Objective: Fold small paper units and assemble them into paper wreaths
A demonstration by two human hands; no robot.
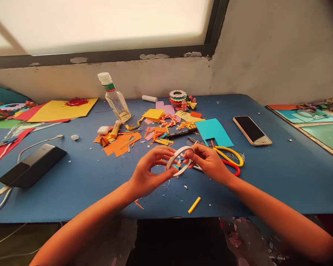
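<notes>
Between both hands, above the blue table [100, 195], is a thin white roll of tape [170, 161]. My left hand [148, 168] grips the roll's left side, with the thumb under its lower edge and the fingers over the top. At its upper right edge, the thumb and fingers of my right hand [208, 160] pinch the roll. Scissors with yellow and red handles [234, 155] lie partly hidden behind my right hand. A small folded yellow paper strip [194, 205] rests on the table nearer my body.
Orange paper scraps [122, 144], a black marker [183, 133], a glue stick [115, 129] and turquoise paper [215, 131] lie beyond my hands. A clear bottle [115, 99] stands farther back. A phone [252, 130] is at right; a black power bank [33, 164] with cables is at left.
</notes>
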